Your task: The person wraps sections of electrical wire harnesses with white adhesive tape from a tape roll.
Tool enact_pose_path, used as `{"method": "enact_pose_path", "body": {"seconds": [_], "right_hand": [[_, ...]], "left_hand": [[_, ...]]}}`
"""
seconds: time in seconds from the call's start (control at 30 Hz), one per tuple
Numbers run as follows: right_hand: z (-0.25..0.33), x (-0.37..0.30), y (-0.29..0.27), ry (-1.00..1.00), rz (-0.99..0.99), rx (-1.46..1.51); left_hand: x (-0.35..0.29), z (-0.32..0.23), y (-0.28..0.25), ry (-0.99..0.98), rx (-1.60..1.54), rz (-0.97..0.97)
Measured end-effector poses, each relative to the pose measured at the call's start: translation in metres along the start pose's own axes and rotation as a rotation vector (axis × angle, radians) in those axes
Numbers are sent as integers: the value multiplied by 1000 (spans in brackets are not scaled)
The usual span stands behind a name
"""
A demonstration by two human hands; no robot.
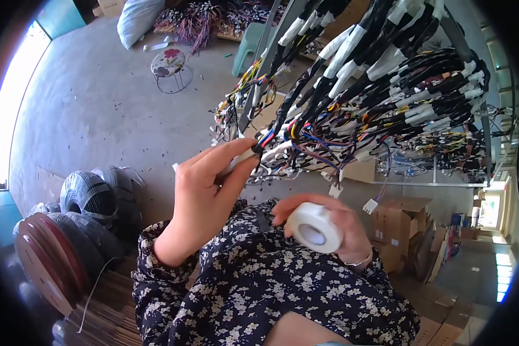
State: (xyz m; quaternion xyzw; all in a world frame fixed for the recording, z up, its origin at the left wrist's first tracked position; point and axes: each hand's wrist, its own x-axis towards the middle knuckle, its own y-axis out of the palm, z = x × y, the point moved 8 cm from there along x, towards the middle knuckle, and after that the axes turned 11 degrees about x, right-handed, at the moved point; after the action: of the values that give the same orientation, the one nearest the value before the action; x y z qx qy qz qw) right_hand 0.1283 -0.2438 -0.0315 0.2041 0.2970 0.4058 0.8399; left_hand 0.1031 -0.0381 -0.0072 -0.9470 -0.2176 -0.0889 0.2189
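Thumb and fingertips of my left hand (205, 181) are pinched round the lower end of a black-wrapped wire harness branch (281, 112). Red, blue and white wires show just above the fingertips. Part of a white piece is visible between the fingers, but its kind is hidden. In front of my body, lower right, my right hand (354, 228) is closed round a roll of white tape (331, 232). The roll is apart from the harness, and the right fingers are slightly blurred. White connectors (371, 205) dangle on thin wires above the right hand.
Many black and white taped harnesses (415, 109) hang from a metal rack (458, 37) ahead and right. Coils of grey tubing (86, 193) and a brown reel (43, 259) stand at left. Cardboard boxes (395, 225) are at right. A round stool (168, 62) and green stool (249, 49) stand farther back.
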Motion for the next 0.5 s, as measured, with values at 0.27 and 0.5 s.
{"method": "enact_pose_path", "body": {"seconds": [0.27, 0.5], "right_hand": [[-47, 9, 43, 257, 476, 20], [16, 19, 34, -617, 221, -609]], "left_hand": [[3, -3, -3, -268, 1, 274], [-2, -7, 1, -227, -205, 311]]}}
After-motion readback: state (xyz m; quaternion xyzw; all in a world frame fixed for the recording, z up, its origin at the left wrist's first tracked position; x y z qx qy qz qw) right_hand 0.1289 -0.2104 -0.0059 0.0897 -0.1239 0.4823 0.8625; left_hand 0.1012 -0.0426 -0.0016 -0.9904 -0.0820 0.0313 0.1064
